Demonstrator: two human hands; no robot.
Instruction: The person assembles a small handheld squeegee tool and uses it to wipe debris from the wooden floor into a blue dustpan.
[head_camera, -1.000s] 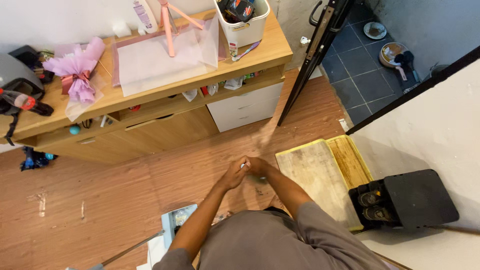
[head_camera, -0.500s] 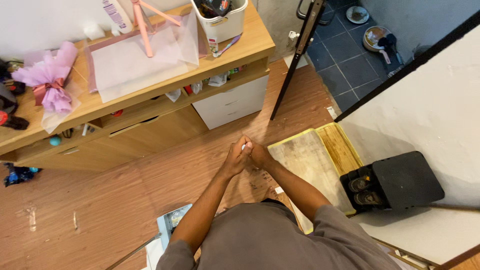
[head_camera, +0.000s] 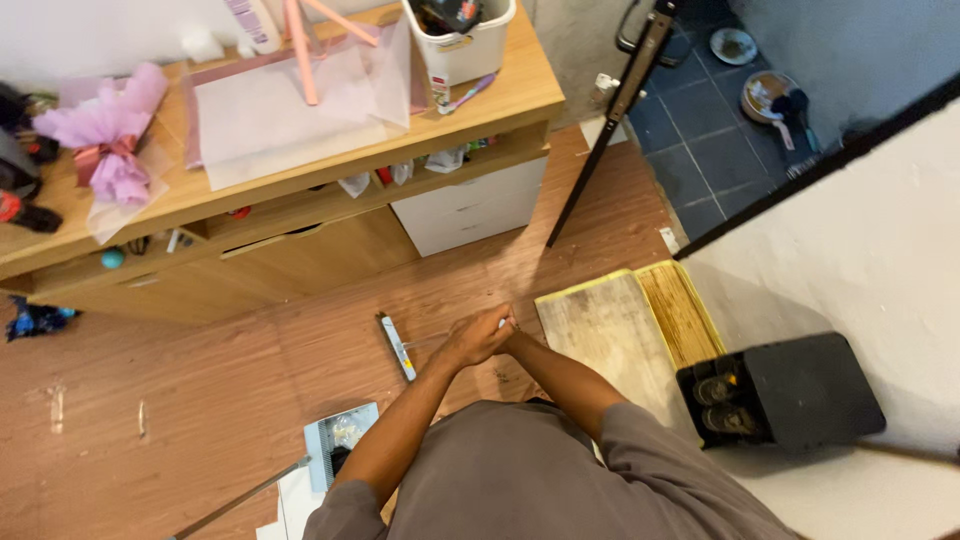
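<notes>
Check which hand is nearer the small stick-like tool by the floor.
Left. The left hand sits just right of the small stick-like tool; the right hand is tucked behind it, farther off.

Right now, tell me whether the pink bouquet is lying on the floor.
No, the pink bouquet lies on the wooden desk.

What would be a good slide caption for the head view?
Both hands, left hand over right hand, hold a thin stick above the wooden floor.

Both hands, left hand (head_camera: 470, 342) over right hand (head_camera: 512, 340), clasp a small white object (head_camera: 503, 322) above the wooden floor (head_camera: 200, 380).
</notes>
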